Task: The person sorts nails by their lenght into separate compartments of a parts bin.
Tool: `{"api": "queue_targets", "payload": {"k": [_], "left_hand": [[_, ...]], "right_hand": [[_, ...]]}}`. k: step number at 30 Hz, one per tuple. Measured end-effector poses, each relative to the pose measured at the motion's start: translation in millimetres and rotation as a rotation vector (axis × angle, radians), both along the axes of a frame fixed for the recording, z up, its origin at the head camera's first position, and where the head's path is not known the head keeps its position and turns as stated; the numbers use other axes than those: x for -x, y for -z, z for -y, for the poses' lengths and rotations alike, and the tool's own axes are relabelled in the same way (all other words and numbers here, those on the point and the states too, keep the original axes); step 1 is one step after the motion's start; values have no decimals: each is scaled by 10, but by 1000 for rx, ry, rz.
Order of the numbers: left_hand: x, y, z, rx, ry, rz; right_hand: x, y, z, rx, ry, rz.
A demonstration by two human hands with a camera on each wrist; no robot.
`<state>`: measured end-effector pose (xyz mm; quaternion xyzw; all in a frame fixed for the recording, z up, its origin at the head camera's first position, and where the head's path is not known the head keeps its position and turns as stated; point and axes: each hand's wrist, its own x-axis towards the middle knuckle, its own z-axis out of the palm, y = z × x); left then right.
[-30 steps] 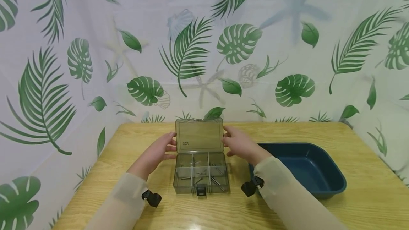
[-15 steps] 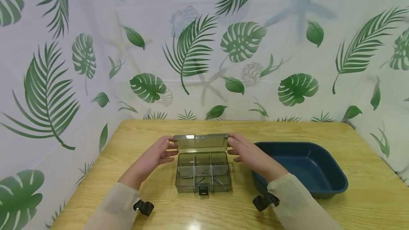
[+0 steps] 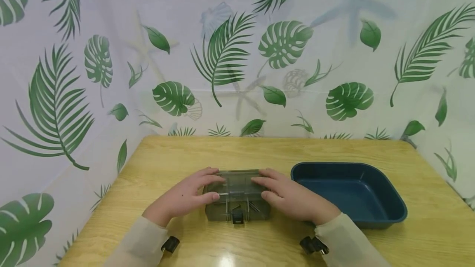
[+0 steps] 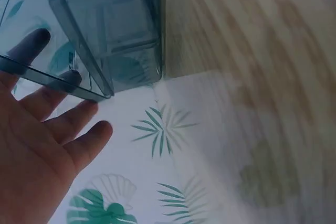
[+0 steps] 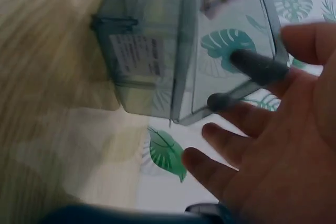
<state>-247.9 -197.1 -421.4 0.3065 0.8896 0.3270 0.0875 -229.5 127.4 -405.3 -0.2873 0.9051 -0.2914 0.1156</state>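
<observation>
A smoky see-through compartment box (image 3: 218, 212) stands on the table, its hinged lid (image 3: 239, 178) tilted low over the base. Several thin metal pins or screws (image 3: 254, 206) show through the plastic, and a black latch (image 3: 237, 217) hangs at the front. My left hand (image 3: 182, 197) rests against the lid's left side with fingers extended over its top. On the opposite side my right hand (image 3: 295, 196) touches the lid likewise. Both wrist views show a gap between lid (image 4: 50, 80) and base, with fingertips seen through the tinted lid (image 5: 226, 98).
A dark blue basin (image 3: 349, 165) stands to the right, close behind my right forearm. The wooden table (image 3: 208, 151) reaches back to a white leaf-print cloth (image 3: 237, 106). A black wrist camera (image 3: 170, 244) sits on my left cuff, another (image 3: 313, 245) on the right.
The lid has swung from upright forward and down over the base, with both hands following it. The fingers have moved from the lid's sides onto its top.
</observation>
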Motion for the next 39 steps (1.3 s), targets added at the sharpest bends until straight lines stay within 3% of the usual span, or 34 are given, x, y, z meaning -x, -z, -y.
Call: {"api": "queue_targets", "payload": {"k": [3,6,10,21,27,32,39], "left_hand": [[-29,-43,-57,110,87,-87],[-55,-50,-111,183,168,-126],[-101,-12,-146,286,210,-150],[-178,101,-301,484,141,-247],[-232,133,-385,547,70,-288],[-240,149,-491,621,-17,-374],[-252,161,-572,713,-47,-457]], "right_hand": [[-5,20,45,-41,-93,-25],[-23,69,96,-90,-154,-73],[-63,137,143,-186,-186,-151],[-112,281,267,-328,-160,-340],[-130,278,344,-336,-148,-394],[-49,289,420,-378,-112,-456],[61,330,477,-392,-99,-513]]}}
